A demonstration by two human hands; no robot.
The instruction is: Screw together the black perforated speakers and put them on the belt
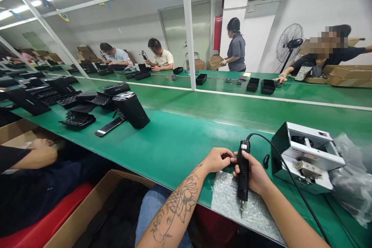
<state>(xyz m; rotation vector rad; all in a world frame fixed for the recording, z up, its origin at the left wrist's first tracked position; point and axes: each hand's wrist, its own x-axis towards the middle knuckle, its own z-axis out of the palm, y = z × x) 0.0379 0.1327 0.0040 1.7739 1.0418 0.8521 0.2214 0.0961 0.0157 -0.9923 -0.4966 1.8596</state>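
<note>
My right hand [255, 172] is wrapped around a black electric screwdriver [243, 174], which stands nearly upright with its bit pointing down. A black cord leaves the tool's top and runs to the right. Beside it, my left hand [217, 159] has its fingers bent and drawn together, the tips partly behind the screwdriver; what they hold, if anything, is hidden. Below the tool lies a silvery-grey crinkled mat [225, 193] at the table's front edge. A small black curved piece [266, 161] rests just right of my right hand.
A white and black screw feeder machine [308, 155] stands at right, beside clear plastic bags [353, 178]. Black housings [132, 110] and a phone [109, 126] lie left on the green table [174, 143]. A co-worker's arm [31, 155] is at far left; several people work across the line.
</note>
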